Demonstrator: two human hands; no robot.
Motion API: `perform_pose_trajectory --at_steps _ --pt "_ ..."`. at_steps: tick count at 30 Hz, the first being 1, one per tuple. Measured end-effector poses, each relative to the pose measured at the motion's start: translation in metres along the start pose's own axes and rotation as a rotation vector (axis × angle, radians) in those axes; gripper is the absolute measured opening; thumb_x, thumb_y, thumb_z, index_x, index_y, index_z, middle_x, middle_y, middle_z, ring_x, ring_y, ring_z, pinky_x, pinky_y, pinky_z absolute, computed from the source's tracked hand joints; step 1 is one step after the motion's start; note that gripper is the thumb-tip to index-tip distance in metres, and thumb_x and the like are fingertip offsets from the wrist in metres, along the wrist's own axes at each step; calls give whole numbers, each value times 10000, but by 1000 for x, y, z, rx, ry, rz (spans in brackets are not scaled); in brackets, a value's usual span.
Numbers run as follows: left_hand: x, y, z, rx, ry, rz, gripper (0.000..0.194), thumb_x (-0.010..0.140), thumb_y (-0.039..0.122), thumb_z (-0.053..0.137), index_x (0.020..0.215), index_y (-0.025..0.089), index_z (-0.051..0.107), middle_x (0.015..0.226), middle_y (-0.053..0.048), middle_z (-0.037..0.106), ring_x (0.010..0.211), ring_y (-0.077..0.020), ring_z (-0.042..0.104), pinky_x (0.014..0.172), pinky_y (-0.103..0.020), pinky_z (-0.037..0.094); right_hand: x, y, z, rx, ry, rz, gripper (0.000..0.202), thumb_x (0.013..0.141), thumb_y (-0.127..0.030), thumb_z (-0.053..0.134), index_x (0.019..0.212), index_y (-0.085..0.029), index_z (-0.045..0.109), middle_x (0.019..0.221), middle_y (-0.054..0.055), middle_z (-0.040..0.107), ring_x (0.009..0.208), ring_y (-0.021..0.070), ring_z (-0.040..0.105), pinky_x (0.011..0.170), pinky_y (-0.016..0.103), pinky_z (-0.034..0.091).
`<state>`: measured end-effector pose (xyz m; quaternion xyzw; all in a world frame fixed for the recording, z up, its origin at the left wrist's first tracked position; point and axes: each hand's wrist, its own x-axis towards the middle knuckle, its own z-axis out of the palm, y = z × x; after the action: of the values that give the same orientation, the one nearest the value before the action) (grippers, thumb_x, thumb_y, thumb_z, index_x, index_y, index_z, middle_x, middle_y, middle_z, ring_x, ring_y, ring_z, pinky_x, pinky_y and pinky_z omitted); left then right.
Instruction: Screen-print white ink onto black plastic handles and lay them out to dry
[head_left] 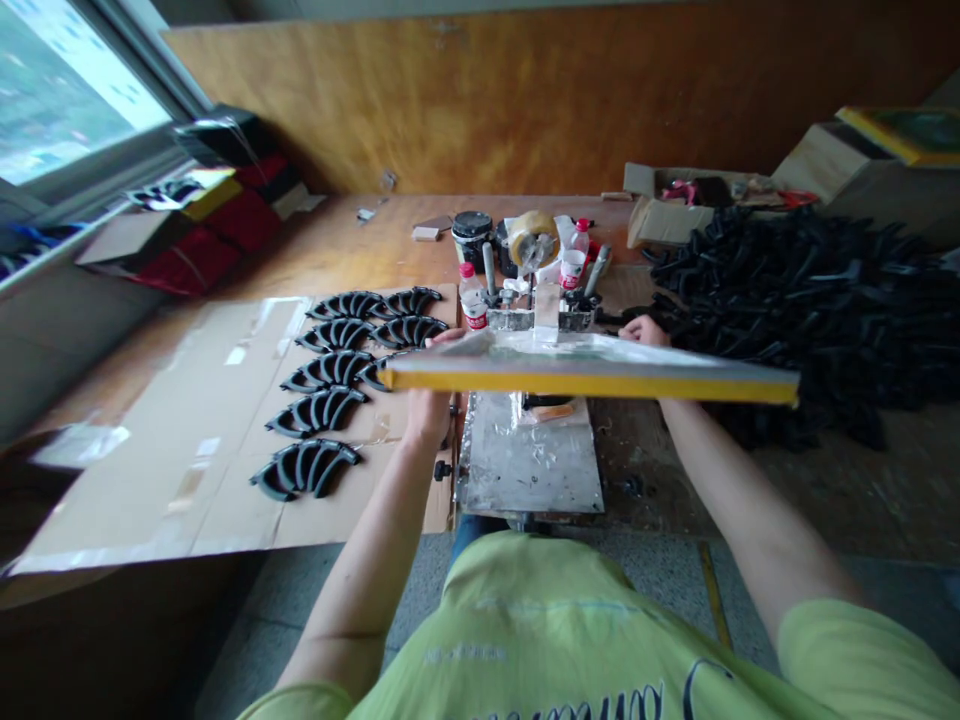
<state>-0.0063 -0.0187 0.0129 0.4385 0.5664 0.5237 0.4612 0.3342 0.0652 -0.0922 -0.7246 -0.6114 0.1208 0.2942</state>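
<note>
Left hand [445, 338] and part-curled right hand [645, 331] flank the crosswise frame's [600, 384] middle, left's opening and both grips unclear behind it.

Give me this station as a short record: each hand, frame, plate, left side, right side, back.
left hand: partly behind yellow-edged flat frame; grip hidden
right hand: fingers beyond frame; grip unclear
frame: raised above grey metal plate
left side: black curved parts on brown cardboard sheet
right side: heap of black parts
back: red-capped clear bottles, yellowish tape roll
</note>
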Motion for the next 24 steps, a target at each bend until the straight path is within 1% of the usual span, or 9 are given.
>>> perform_pose_trajectory --at_steps 2,5,7,10,13,16,18,21,24 --pt "8 3 10 -95 2 47 592 891 673 368 1128 193 621 1004 -73 686 968 -195 657 734 -271 537 -31 7 16 21 -148 -70 255 892 -383 563 989 -162 643 826 63 686 753 202 621 724 315 479" --pt "0 -18 23 -206 69 10 592 887 688 369 1158 200 565 1026 -87 693 921 -180 670 697 -252 536 -75 -8 39 -10 -335 -398 337 800 -327 713 1097 -190 631 1001 74 686 951 228 609 856 354 465" --pt "-20 -44 32 -208 -29 -173 585 845 676 493 1162 187 554 1056 -114 700 856 -184 680 636 -248 532 -97 -27 45 -69 -342 -507 250 808 -255 712 1044 -198 650 1018 78 671 1010 237 577 909 379 441" --pt "-58 -82 45 -159 -307 -537 604 777 648 625 1144 170 573 1131 -157 693 861 -221 696 602 -279 548 -130 -61 45 -72 -275 -497 74 878 -225 632 934 -183 658 950 87 652 976 234 557 892 371 440" --pt "-80 -105 44 -198 -281 -647 530 798 619 612 1074 168 586 1102 -147 701 874 -211 703 618 -273 556 -162 -86 42 9 -318 -657 127 926 -204 555 997 -186 659 926 78 649 964 223 553 902 350 433" --pt "-73 -118 6 -93 -143 -583 443 810 570 594 983 163 571 952 -118 728 727 -175 700 535 -225 511 -169 -71 29 4 -390 -741 207 948 -200 512 1103 -222 649 970 59 672 970 206 563 887 321 431" --pt "-58 -129 -36 104 -26 -511 429 821 572 544 938 160 566 852 -101 733 620 -166 678 480 -219 477 -154 -32 11 -162 -347 -534 217 935 -172 503 1085 -199 657 1009 86 682 981 220 567 861 323 429" --pt "-39 -149 -101 482 135 -533 406 828 536 459 780 150 574 631 -86 679 501 -178 626 444 -250 458 -127 51 -18 -573 -322 -78 282 867 -59 468 1079 -103 648 1018 175 675 1001 261 574 845 348 411" --pt "-31 -162 -137 852 128 -545 420 813 513 406 661 162 578 471 -86 589 468 -239 613 453 -319 468 -117 118 -33 -768 -365 109 299 859 -57 451 1095 -83 633 1020 180 680 1022 276 573 850 368 398"
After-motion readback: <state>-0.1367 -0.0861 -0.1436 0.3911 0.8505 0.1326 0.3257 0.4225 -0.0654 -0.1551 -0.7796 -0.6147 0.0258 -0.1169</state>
